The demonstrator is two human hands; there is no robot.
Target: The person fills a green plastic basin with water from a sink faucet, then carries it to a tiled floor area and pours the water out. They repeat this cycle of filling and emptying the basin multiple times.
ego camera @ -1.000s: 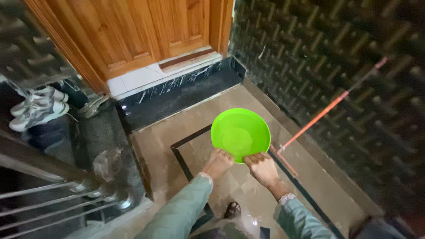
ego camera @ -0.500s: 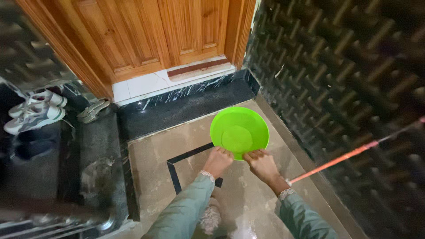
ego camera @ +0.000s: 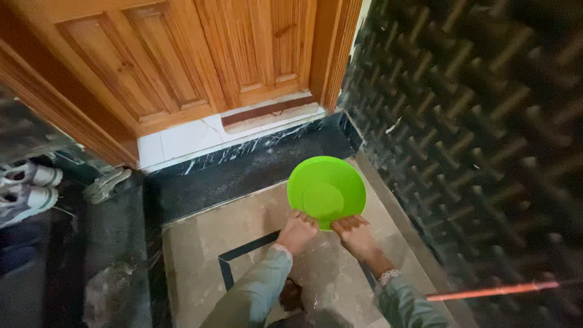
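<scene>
A bright green round plastic basin (ego camera: 327, 189) is held out in front of me above a beige tiled floor (ego camera: 200, 255). My left hand (ego camera: 297, 230) grips its near rim on the left. On the right side of that rim my right hand (ego camera: 354, 235) holds on as well. Both arms wear pale green sleeves with lace cuffs. The basin's inside looks empty and it tilts slightly away from me.
A closed wooden door (ego camera: 182, 61) stands ahead over a white and black marble step (ego camera: 243, 158). A dark patterned wall (ego camera: 473, 121) runs along the right. An orange stick (ego camera: 492, 291) leans low at the right. Shoes (ego camera: 24, 188) and sandals (ego camera: 106, 182) lie at the left.
I have moved closer to the door with the basin still in both hands. The orange stick has slid lower and further right in view, and the railing at the left has dropped out.
</scene>
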